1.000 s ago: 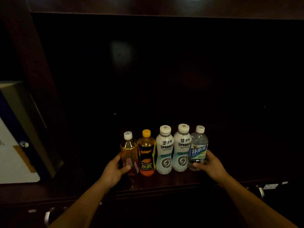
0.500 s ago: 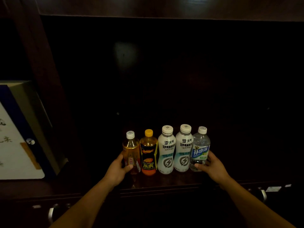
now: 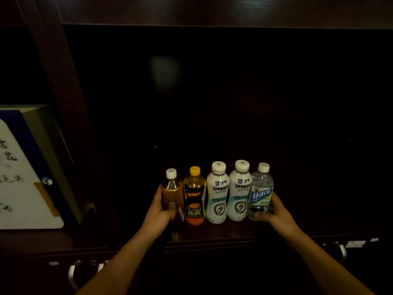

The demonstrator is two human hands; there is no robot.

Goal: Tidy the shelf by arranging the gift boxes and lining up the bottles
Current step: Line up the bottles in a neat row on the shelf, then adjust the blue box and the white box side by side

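Observation:
Several bottles stand upright in a tight row near the front edge of a dark wooden shelf (image 3: 212, 236). From left: an amber tea bottle (image 3: 171, 191), an orange-capped energy drink (image 3: 195, 199), two white electrolyte bottles (image 3: 217, 193) (image 3: 239, 191), and a clear water bottle (image 3: 260, 193). My left hand (image 3: 160, 211) wraps the tea bottle at the row's left end. At the right end my right hand (image 3: 275, 211) wraps the water bottle. A white and blue gift box (image 3: 27, 167) leans in the compartment to the left.
A dark upright divider (image 3: 63, 103) separates the gift box's compartment from the bottles' one. Behind the bottles the compartment is deep and dark. Metal drawer handles (image 3: 73, 273) (image 3: 342, 252) sit below the shelf edge.
Both hands have closed in more firmly on the end bottles, and the row looks slightly tighter. The view has shifted a little; the bottles stay in the same order.

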